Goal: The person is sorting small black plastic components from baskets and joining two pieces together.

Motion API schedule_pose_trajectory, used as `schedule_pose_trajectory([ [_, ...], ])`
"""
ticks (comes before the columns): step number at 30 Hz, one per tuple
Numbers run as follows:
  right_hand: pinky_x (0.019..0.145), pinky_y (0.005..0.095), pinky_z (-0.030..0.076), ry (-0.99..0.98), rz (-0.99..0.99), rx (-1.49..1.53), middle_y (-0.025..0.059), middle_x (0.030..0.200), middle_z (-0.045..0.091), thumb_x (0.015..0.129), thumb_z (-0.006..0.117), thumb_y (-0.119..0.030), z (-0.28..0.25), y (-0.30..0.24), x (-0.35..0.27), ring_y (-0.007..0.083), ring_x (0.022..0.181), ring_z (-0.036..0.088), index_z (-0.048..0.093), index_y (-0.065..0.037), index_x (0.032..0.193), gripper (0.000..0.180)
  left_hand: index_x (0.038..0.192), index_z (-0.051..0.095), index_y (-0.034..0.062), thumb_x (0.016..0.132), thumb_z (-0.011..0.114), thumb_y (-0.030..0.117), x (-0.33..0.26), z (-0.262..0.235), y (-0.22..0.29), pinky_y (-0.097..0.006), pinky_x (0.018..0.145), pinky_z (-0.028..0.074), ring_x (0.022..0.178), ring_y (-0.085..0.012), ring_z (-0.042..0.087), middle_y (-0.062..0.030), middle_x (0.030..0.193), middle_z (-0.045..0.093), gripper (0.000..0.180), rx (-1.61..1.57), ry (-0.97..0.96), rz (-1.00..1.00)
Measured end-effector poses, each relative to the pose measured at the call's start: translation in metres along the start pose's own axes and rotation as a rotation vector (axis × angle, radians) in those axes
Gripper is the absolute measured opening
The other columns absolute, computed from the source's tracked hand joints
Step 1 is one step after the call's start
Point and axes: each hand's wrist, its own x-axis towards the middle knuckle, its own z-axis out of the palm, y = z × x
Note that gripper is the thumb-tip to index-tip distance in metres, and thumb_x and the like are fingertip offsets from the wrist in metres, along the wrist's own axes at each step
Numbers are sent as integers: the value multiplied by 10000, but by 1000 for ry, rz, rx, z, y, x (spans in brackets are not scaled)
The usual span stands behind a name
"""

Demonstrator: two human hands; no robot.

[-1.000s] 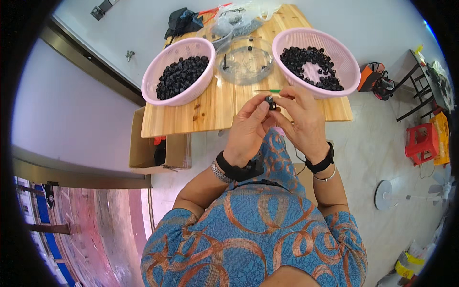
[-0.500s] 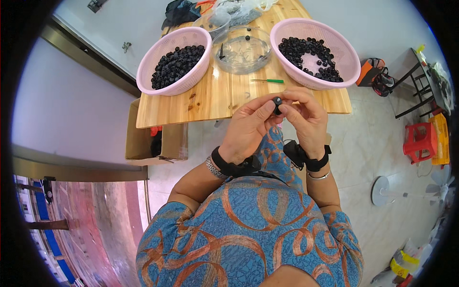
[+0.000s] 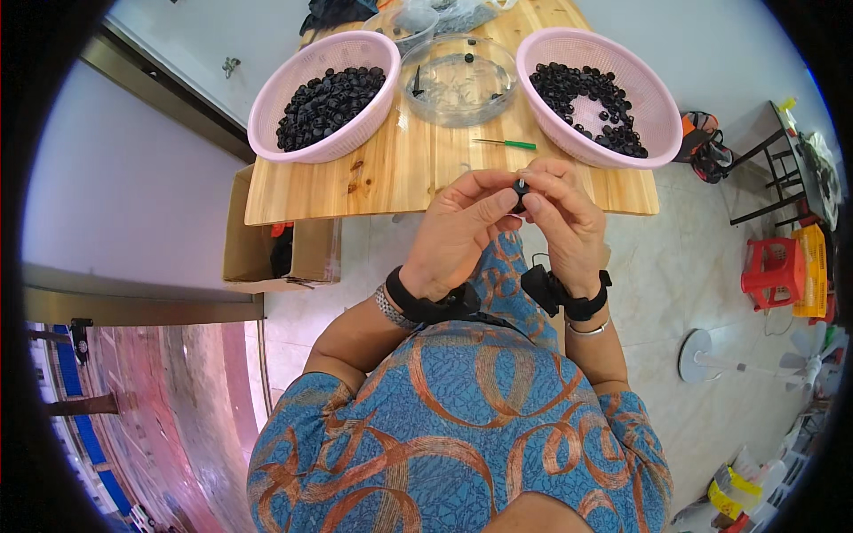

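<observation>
Between my fingertips, just past the table's near edge, is a small round black knob (image 3: 520,196) with a whitish mark on top. My left hand (image 3: 458,226) pinches it with thumb and forefinger. From the other side my right hand (image 3: 567,213) grips the same knob, its fingers covering part of it. A thin screwdriver (image 3: 519,145) with a green handle lies on the wooden table (image 3: 355,191) beyond my hands. Many similar small black parts fill the left pink basket (image 3: 366,120). In the right pink basket (image 3: 659,115), black parts lie around a bare patch.
A clear round dish (image 3: 444,114) with a few small black pieces stands between the baskets. Plastic bags (image 3: 462,16) lie at the far end. Below the table's left side is a cardboard box (image 3: 311,258). A red stool (image 3: 771,271) and a fan (image 3: 697,355) stand right.
The view has shifted slightly, so the table and baskets sit a little differently. The knob has turned somewhat between my fingers; both hands still hold it.
</observation>
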Motion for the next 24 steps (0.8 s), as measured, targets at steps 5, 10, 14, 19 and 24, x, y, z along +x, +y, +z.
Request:
schedule_pose_trajectory([
  [5, 758, 208, 414, -58, 45, 85, 84, 1065, 495, 788, 585, 38, -5, 5, -2, 119, 903, 499, 609, 20, 1049, 263, 1049, 546, 19, 846, 580, 43, -1, -6, 0, -240, 708, 499, 834, -127, 596, -63, 957, 609, 208, 44, -11, -48],
  [10, 757, 207, 413, -100, 70, 221, 88, 1085, 484, 779, 582, 43, -8, 11, -3, 113, 913, 487, 593, 20, 1064, 286, 999, 551, 30, 850, 563, 29, 1, -9, 0, -257, 705, 510, 826, -146, 598, -76, 943, 611, 150, 215, -62, -24],
  [14, 752, 213, 424, -94, 59, 324, 93, 1074, 485, 771, 580, 55, -9, 15, -3, 118, 912, 495, 580, 21, 1048, 279, 989, 555, 16, 850, 561, 23, 0, -5, 0, -252, 707, 514, 822, -145, 600, -83, 947, 611, 140, 211, -97, 1],
  [19, 718, 206, 438, -66, 17, 280, 94, 1064, 489, 775, 571, 66, -8, 17, -5, 121, 891, 512, 583, 21, 1025, 254, 989, 594, 7, 829, 604, 45, 1, -1, 1, -218, 678, 487, 776, -107, 583, -57, 912, 628, 164, 261, -36, 52],
  [24, 613, 178, 442, -14, 3, 245, 99, 1069, 489, 770, 591, 69, -9, 24, -7, 109, 836, 523, 592, 13, 1022, 258, 1013, 587, 7, 849, 588, 79, 1, -2, 1, -214, 667, 493, 780, -105, 587, -57, 924, 629, 179, 240, -6, 2],
])
